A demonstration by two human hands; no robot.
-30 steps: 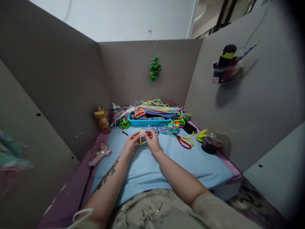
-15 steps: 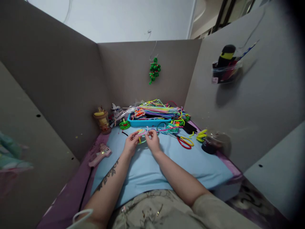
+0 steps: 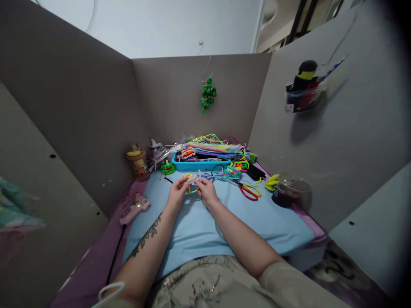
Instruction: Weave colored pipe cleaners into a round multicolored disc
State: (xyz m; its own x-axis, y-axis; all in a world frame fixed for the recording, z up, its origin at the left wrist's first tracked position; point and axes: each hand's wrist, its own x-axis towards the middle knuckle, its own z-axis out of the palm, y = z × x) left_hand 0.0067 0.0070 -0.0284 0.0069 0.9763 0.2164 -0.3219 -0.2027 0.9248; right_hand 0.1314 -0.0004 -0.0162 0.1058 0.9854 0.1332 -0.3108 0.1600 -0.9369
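Note:
Above the blue cloth, a small striped piece of pastel pipe cleaners (image 3: 190, 176) in pink, yellow and green is held between both hands. My left hand (image 3: 177, 193) pinches its left side between thumb and fingers. At its right end, my right hand (image 3: 207, 191) is closed, fingertips together on the pipe cleaners with a pale tip poking up. A pale green and yellow loop hangs just below the fingers. The exact shape of the piece is partly hidden by the fingertips.
Behind the hands stands a blue tray (image 3: 202, 166) heaped with pipe cleaners. Scissors (image 3: 249, 192) with red and yellow handles lie to the right, near a dark lidded cup (image 3: 282, 197). A pink glue gun (image 3: 136, 211) rests at left. Grey panels enclose three sides.
The striped piece has turned a little in my fingers and shows a rounder, curled face. My right hand has shifted slightly; both hands still hold the piece.

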